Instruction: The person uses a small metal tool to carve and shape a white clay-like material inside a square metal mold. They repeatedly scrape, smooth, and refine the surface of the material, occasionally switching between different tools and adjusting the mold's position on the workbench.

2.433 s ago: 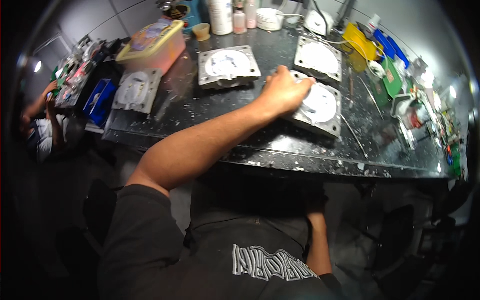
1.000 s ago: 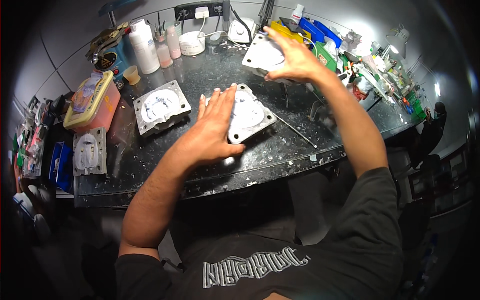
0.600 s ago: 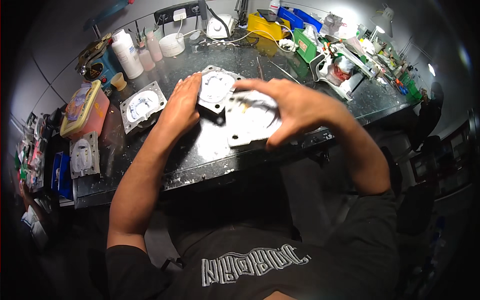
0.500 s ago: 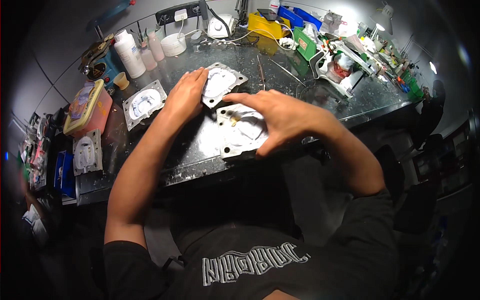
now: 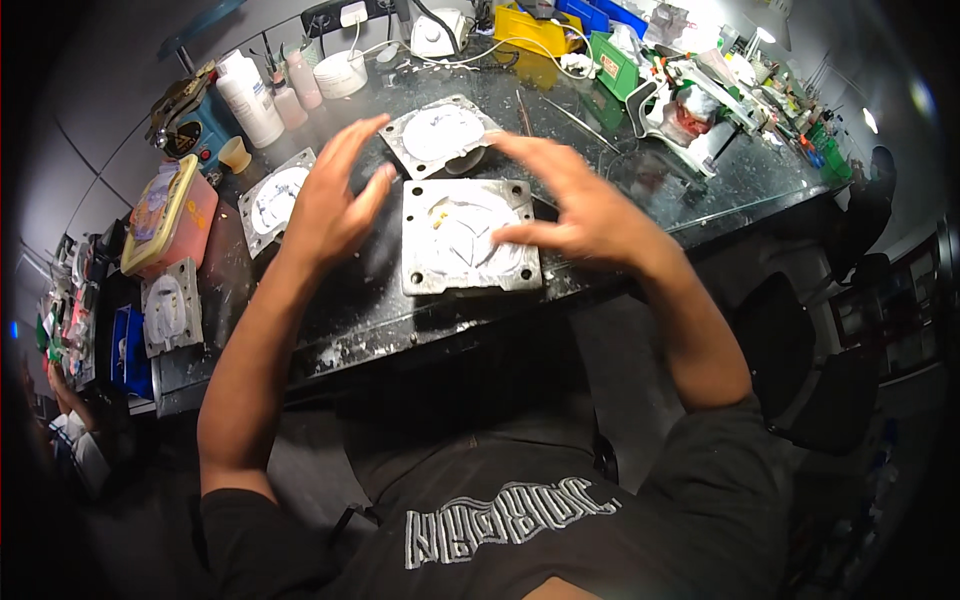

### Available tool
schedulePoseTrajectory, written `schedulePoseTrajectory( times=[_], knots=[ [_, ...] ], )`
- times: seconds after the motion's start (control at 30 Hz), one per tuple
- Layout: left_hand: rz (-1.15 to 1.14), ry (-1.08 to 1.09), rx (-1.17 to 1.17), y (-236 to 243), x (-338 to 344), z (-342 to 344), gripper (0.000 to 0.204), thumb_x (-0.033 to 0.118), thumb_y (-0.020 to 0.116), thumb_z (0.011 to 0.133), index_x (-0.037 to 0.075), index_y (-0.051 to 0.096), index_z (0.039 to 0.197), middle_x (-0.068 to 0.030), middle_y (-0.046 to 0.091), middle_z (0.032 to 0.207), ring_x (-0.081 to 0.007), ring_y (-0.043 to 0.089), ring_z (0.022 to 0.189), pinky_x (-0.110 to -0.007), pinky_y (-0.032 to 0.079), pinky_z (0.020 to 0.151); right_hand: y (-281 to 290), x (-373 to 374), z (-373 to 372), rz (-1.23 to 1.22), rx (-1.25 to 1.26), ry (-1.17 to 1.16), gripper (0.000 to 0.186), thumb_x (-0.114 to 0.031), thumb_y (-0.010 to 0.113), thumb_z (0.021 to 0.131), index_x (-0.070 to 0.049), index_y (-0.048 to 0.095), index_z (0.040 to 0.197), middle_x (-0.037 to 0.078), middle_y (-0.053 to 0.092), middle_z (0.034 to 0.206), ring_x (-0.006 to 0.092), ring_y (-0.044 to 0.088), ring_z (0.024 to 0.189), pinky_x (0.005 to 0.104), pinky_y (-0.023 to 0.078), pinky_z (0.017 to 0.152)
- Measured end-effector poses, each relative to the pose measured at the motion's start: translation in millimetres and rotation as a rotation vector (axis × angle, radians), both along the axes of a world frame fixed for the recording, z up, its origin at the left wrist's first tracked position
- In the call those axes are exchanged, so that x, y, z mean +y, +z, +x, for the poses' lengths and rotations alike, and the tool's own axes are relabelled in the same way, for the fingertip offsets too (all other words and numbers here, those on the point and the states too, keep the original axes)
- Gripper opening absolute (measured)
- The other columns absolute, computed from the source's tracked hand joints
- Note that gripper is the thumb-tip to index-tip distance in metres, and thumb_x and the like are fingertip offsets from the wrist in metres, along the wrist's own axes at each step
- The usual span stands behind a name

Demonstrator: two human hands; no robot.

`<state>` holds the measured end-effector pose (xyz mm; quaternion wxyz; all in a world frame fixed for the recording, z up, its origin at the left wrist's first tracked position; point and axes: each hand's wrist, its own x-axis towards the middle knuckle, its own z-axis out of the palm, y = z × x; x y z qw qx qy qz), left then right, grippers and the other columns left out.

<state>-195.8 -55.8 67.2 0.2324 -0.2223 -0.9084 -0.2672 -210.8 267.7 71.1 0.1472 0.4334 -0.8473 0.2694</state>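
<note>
A square metal flask half (image 5: 415, 255) filled with white plaster lies near the bench's front edge, with a small yellowish bit in its hollow. Beyond it, a second flask half (image 5: 437, 132) with a smooth white plaster oval rests turned at an angle. My left hand (image 5: 332, 208) hovers left of both, fingers apart and holding nothing. Fingers spread, my right hand (image 5: 590, 215) is over the right side of the pair. Its thumb overlaps the near half's plaster and its fingertips reach the far half's corner; I cannot tell whether they touch.
Another plaster-filled flask half (image 5: 275, 205) lies behind my left hand, and one more (image 5: 172, 310) at the bench's left end, beside a pink tub (image 5: 180, 225). White bottle (image 5: 250, 105), slim metal tools (image 5: 580, 122) and green bin (image 5: 612, 68) stand or lie farther back. Clutter fills the right.
My left hand has come off the far flask half and drawn back toward me. The near half now sits farther left and squarer. My right hand remains over the pair, fingers spread.
</note>
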Motion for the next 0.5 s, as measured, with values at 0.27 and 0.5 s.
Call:
schedulePoseTrajectory(
  times=[0.27, 0.5],
  knots=[
    [-0.23, -0.359, -0.159, 12.1, 23.2, 30.2, 0.128, 0.06, 0.097, 0.067, -0.002, 0.039, 0.161, -0.0265, 0.048, 0.155, -0.0411, 0.046, 0.147, -0.05, 0.039, 0.124, -6.9, 43.0, 6.5, 0.091, -0.418, -0.431, 0.036, -0.031, 0.088, 0.086, -0.002, 0.08, 0.106, 0.016, 0.079, 0.101, 0.0321, 0.077, 0.096, 0.0412, 0.059, 0.085],
    [-0.052, -0.319, -0.22, -4.7, 23.2, 39.9, 0.131, 0.045, 0.101, 0.065, 0.001, 0.033, 0.167, -0.0238, 0.048, 0.157, -0.0393, 0.047, 0.144, -0.048, 0.039, 0.122, -18.6, 29.5, 11.1, 0.205, -0.105, -0.464, 0.014, -0.015, 0.076, 0.085, -0.007, 0.072, 0.095, 0.011, 0.07, 0.096, 0.0335, 0.071, 0.093, 0.0466, 0.057, 0.084]
  ],
)
